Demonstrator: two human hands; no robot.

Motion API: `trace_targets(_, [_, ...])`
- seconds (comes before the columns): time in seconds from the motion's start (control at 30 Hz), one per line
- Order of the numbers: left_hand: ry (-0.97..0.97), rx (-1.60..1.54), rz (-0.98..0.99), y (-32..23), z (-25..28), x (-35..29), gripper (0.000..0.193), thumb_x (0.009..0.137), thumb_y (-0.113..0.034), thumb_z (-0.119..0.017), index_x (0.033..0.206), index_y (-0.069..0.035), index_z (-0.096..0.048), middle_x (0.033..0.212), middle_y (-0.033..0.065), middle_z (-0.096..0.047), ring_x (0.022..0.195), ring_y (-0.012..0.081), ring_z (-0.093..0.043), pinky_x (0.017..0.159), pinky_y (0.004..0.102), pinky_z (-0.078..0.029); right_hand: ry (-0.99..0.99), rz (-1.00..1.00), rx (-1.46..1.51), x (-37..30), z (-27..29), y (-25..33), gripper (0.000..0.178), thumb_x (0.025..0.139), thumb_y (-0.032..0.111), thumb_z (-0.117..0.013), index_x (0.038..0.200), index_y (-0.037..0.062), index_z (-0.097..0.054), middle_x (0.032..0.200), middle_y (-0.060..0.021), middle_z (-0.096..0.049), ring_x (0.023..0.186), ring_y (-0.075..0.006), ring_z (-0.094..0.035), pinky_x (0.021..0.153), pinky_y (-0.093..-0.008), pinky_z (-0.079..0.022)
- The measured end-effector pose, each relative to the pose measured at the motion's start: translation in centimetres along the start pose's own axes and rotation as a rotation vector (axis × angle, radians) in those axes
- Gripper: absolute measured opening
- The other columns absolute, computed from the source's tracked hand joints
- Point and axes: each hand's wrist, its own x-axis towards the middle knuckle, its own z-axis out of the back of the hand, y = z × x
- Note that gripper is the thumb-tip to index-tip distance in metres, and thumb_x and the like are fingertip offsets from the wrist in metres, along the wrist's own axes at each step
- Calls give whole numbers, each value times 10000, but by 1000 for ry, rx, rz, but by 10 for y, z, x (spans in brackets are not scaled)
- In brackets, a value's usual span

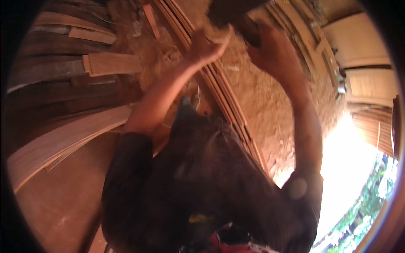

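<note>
My left hand (204, 47) is closed around a pale tan piece, apparently wood (218, 33), above a bundle of long reddish-brown wooden strips (225, 101). Close by on the right, my right hand (274, 48) grips a dark tool (247, 29) by its handle. The tool's broad dark end reaches up to the top edge, over or beside the pale piece. Blur and shadow hide its exact kind, and I cannot tell whether it touches the wood. The strips run diagonally from the top, passing beneath my left hand and down beside my dark clothing.
Stacked boards (46, 63) lie along the left, with a short block (112, 64) on them. A long curved-looking plank (71, 139) stretches below. Sawdust-covered ground (261, 97) lies right of the strips. Large pale panels (358, 40) stand at the right, near a bright opening with greenery.
</note>
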Motion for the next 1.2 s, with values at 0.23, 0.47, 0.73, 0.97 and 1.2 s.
trace_targets(0.23, [85, -258, 456, 51, 18, 26, 235, 928, -291, -815, 904, -93, -690, 678, 12, -646, 595, 143, -653, 579, 347, -558, -155, -270, 136, -66, 35, -21, 413, 862, 239, -840, 1148, -19, -689, 954, -175, -765, 886, -330, -728, 792, -405, -565])
trace_targets(0.47, [64, -86, -140, -7, 13, -18, 237, 946, -298, -806, 934, -87, -698, 772, 1, -683, 702, 152, -691, 651, 369, -594, -197, -421, 262, -88, 33, -36, 356, 897, 219, -857, 1140, 11, -702, 867, -30, -708, 756, -84, -607, 695, -276, -515])
trace_targets(0.73, [142, -61, -327, 19, -2, -6, 224, 926, -301, -823, 895, -120, -695, 785, 3, -697, 678, 156, -676, 624, 355, -566, -164, -451, 224, -86, 22, -34, 442, 870, 232, -881, 1181, -23, -696, 952, -82, -746, 832, -137, -666, 769, -312, -539])
trace_targets(0.97, [-395, -374, 301, -11, 44, 21, 221, 936, -242, -820, 1033, -90, -693, 806, 9, -701, 687, 159, -695, 599, 326, -566, -91, -508, 367, -90, 3, -29, 560, 842, 266, -900, 1230, -68, -673, 1012, -164, -770, 895, -184, -716, 819, -350, -563])
trace_targets(1.2, [-280, -258, 494, -39, 52, 27, 288, 931, -233, -838, 1022, -69, -619, 666, -16, -615, 547, 123, -600, 520, 297, -477, -60, -441, 397, -83, -7, -21, 410, 862, 181, -859, 1181, -7, -684, 964, -187, -769, 869, -235, -757, 779, -383, -567])
